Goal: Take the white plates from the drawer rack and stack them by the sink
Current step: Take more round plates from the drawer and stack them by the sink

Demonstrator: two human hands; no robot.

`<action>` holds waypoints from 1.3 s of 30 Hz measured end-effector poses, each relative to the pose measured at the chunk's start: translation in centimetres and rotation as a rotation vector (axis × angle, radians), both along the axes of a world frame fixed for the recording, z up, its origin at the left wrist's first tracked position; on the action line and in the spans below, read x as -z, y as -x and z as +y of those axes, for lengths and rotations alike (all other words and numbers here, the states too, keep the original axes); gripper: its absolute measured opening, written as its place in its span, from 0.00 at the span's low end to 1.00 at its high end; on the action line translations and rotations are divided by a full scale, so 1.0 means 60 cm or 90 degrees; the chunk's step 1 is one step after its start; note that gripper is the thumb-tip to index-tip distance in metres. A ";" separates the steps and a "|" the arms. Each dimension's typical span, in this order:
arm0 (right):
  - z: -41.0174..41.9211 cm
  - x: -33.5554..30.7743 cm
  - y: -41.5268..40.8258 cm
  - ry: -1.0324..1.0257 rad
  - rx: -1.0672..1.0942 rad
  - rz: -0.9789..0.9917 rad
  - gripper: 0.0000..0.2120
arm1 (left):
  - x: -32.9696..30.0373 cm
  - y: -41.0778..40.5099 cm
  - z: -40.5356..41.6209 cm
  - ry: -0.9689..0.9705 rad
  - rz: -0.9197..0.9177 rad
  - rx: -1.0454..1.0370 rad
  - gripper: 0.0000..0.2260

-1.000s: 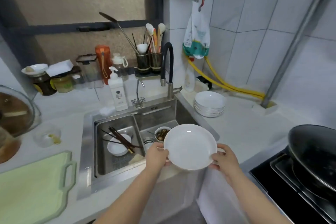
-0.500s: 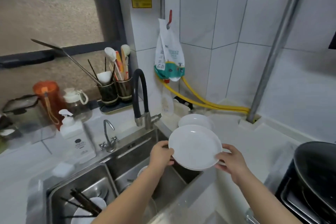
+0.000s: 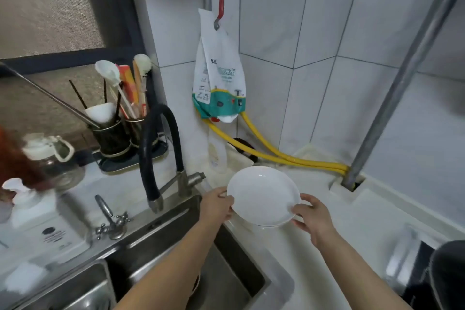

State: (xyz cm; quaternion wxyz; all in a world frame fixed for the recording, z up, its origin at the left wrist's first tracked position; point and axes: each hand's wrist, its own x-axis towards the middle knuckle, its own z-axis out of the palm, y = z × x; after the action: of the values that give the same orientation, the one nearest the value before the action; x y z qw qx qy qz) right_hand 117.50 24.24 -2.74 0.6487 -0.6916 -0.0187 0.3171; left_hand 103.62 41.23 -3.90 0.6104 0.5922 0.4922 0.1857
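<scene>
A white plate [image 3: 263,195] is held level over the white counter [image 3: 357,219] just right of the steel sink [image 3: 226,274]. My left hand [image 3: 216,205] grips its left rim and my right hand [image 3: 313,216] grips its right rim. Under the plate a thin edge of the plate stack [image 3: 269,226] shows; the rest of the stack is hidden by the held plate. Whether the plate touches the stack I cannot tell. The drawer rack is out of view.
A black hose faucet [image 3: 161,153] rises left of the plate. Yellow gas hoses [image 3: 284,156] and a white bottle [image 3: 217,156] lie behind it. A hanging bag [image 3: 219,75], a metal pipe [image 3: 402,83], utensil cups [image 3: 113,138] and a dark pan [image 3: 448,272] at far right surround the spot.
Both hands carried the plate forward from above the sink to over the stack on the counter. The view has moved closer and to the right.
</scene>
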 end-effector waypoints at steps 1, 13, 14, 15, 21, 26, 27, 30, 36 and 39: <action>0.009 0.003 -0.014 0.001 -0.002 0.003 0.15 | 0.003 -0.013 0.005 0.003 0.000 -0.007 0.19; 0.079 0.088 -0.133 0.160 -0.108 -0.143 0.14 | 0.061 -0.097 0.044 -0.052 0.093 0.015 0.19; 0.080 0.093 -0.135 0.170 -0.113 -0.151 0.15 | 0.064 -0.099 0.044 -0.052 0.100 0.016 0.19; 0.079 0.099 -0.135 0.178 -0.118 -0.160 0.16 | 0.068 -0.099 0.042 -0.053 0.108 0.018 0.19; 0.078 0.121 -0.133 0.195 -0.141 -0.194 0.15 | 0.085 -0.098 0.033 -0.073 0.128 0.004 0.19; 0.079 0.125 -0.133 0.201 -0.145 -0.220 0.16 | 0.093 -0.098 0.034 -0.083 0.148 0.009 0.20; 0.079 0.125 -0.133 0.207 -0.147 -0.223 0.16 | 0.093 -0.099 0.034 -0.081 0.147 0.008 0.20; 0.077 0.128 -0.131 0.221 -0.148 -0.221 0.16 | 0.095 -0.098 0.033 -0.072 0.140 0.005 0.20; 0.073 0.129 -0.123 0.243 -0.169 -0.256 0.16 | 0.103 -0.092 0.031 -0.078 0.136 0.018 0.21; 0.073 0.123 -0.122 0.269 -0.195 -0.297 0.16 | 0.101 -0.090 0.033 -0.115 0.167 0.065 0.19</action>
State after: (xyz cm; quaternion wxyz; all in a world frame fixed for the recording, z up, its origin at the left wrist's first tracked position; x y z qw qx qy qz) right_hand 124.83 28.63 -10.14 0.4145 -0.8535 -0.2039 0.2412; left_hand 109.05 43.22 -9.94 0.4936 0.6884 0.5181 0.1187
